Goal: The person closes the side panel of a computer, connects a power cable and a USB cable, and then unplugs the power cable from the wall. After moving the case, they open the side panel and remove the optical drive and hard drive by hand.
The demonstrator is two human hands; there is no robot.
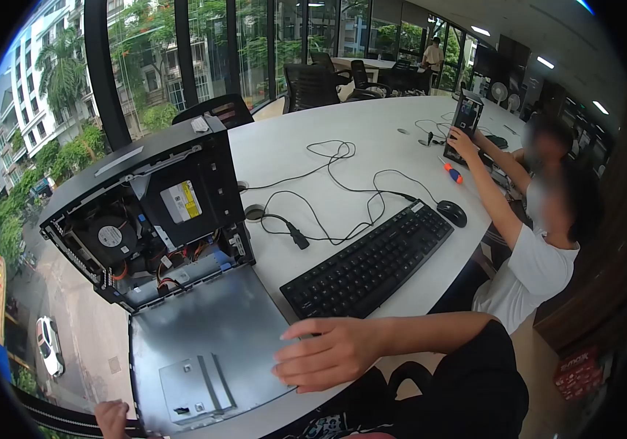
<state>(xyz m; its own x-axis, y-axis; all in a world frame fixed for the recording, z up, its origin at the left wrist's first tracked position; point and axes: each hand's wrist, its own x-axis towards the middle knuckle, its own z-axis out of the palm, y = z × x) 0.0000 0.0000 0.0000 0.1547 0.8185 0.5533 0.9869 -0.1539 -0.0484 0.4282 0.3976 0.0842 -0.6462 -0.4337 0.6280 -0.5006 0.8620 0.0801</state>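
A black desktop computer case (214,164) stands with its side open, showing a fan (112,235), a drive with a yellow-and-white label (182,202) and bundled wires. In front of it lies a bare metal side panel (214,322), inner face up, with a raised bracket. My right hand (331,355) hovers over the panel's right edge, fingers stretched out and slightly apart, nothing in them. Near the panel's lower left corner is my left hand (112,418), largely cut off by the frame; its fingers look bent, and I cannot tell whether they grip the edge.
A black keyboard (372,263) and mouse (452,214) lie right of the case. Cables and a power plug (297,238) trail across the white table (284,154). Beyond the mouse is a screwdriver (453,173). At the right, a seated person (536,271) reaches toward an upright dark device (467,113).
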